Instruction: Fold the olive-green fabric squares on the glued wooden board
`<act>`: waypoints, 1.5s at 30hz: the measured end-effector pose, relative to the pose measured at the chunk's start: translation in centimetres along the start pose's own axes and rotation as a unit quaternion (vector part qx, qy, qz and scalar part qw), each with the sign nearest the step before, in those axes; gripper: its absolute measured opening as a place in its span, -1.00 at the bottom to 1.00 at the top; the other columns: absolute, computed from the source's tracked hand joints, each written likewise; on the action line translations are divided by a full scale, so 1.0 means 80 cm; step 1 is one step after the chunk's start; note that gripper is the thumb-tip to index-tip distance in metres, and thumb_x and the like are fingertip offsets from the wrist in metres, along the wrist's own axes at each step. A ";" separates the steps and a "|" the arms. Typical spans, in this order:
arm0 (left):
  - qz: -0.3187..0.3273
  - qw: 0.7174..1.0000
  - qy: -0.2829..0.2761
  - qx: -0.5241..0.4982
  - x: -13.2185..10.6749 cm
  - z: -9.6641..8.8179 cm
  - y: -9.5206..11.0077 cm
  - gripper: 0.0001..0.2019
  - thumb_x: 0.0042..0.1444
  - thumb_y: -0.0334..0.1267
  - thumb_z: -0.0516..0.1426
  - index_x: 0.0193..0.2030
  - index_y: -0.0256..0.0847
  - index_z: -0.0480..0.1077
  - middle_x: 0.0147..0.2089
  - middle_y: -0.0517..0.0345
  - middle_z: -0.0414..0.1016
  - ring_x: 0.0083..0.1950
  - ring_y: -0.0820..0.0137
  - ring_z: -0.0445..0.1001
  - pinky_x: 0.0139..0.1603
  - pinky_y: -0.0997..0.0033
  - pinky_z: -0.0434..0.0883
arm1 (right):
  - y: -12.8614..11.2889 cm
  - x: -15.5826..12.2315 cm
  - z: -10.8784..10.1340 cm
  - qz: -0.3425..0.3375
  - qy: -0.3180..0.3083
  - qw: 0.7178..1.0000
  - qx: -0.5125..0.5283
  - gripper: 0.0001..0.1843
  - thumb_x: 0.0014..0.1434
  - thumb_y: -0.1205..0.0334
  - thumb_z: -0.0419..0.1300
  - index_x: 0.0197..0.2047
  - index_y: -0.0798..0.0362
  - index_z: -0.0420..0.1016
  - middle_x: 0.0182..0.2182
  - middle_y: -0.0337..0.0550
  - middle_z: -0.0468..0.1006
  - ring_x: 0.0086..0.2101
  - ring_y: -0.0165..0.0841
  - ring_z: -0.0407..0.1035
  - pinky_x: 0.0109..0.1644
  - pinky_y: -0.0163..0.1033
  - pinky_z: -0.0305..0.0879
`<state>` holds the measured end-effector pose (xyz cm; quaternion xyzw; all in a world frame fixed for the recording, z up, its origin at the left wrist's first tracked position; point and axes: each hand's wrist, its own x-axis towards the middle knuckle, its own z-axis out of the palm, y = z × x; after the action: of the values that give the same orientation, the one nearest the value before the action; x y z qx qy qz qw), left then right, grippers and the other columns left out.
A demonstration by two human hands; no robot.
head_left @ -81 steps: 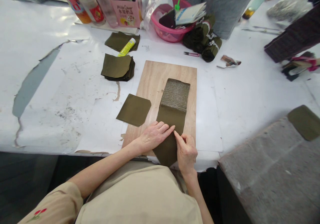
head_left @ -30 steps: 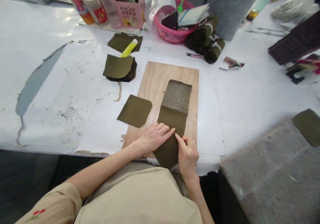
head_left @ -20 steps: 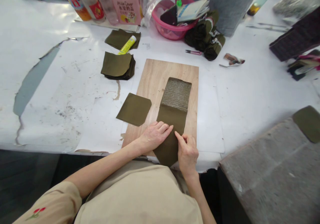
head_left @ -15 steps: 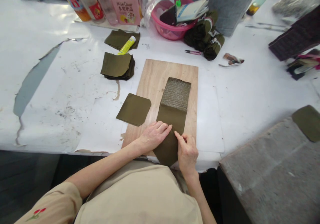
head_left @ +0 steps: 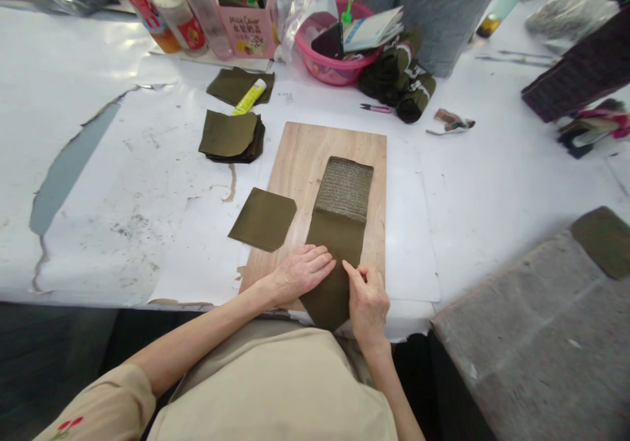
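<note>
A long olive fabric piece [head_left: 337, 234] lies lengthwise on a wooden board [head_left: 295, 159]. Its far end carries a textured, greyish ribbed section [head_left: 344, 188], and the near end runs to a point past the table edge. My left hand [head_left: 302, 272] rests flat on the left side of the cloth, fingers extended. At the right edge, my right hand [head_left: 369, 300] is closed on the fabric with thumb and index finger, the other fingers curled. Left of the hands, a cut-cornered olive square [head_left: 263, 219] overlaps the board's edge.
Olive fabric stacks [head_left: 230, 136] sit farther back, near a yellow glue stick [head_left: 249, 97]. Behind the board are a pink basin [head_left: 335, 70], dark yarn skeins [head_left: 416, 96] and small pink snips [head_left: 377, 107]. A grey-covered surface [head_left: 531, 336] stands at the right.
The camera view has shifted slightly. My left fingers have flattened and slid a little toward me on the fabric. The right hand has stayed almost in place at the edge.
</note>
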<state>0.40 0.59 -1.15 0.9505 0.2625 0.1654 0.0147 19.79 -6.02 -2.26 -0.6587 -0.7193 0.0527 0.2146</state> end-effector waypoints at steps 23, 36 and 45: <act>-0.077 0.995 -0.015 0.059 0.005 0.001 0.015 -0.74 0.32 -0.41 -0.02 0.08 -0.39 0.36 -0.02 -0.12 0.45 0.09 0.22 0.42 0.10 0.22 0.42 | 0.002 0.001 -0.006 0.038 -0.008 0.994 0.102 -0.67 0.37 0.20 -0.01 0.05 -0.06 0.52 -0.32 -0.18 0.45 -0.29 -0.41 0.33 -0.19 -0.32 0.25; -0.079 0.996 -0.020 0.048 -0.007 0.003 0.005 -0.77 0.31 -0.38 0.01 0.05 -0.20 0.36 -0.02 -0.04 0.41 0.14 0.24 0.37 0.11 0.18 0.42 | 0.002 0.001 -0.002 0.037 -0.005 0.995 0.088 -0.66 0.36 0.22 -0.01 0.07 -0.07 0.51 -0.33 -0.17 0.44 -0.30 -0.40 0.31 -0.20 -0.32 0.24; -0.092 0.991 -0.062 0.077 0.006 -0.004 0.013 -0.68 0.30 -0.41 0.00 0.18 -0.36 0.28 0.00 -0.12 0.40 0.13 0.19 0.36 0.13 0.20 0.37 | 0.003 -0.001 -0.002 0.038 -0.015 0.995 0.086 -0.68 0.36 0.23 0.01 0.08 -0.09 0.50 -0.33 -0.19 0.43 -0.30 -0.41 0.30 -0.21 -0.34 0.22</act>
<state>1.17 -0.07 -0.59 0.9291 0.3593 0.0832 -0.0266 20.09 -6.09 -2.27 -0.6633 -0.6899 0.1324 0.2581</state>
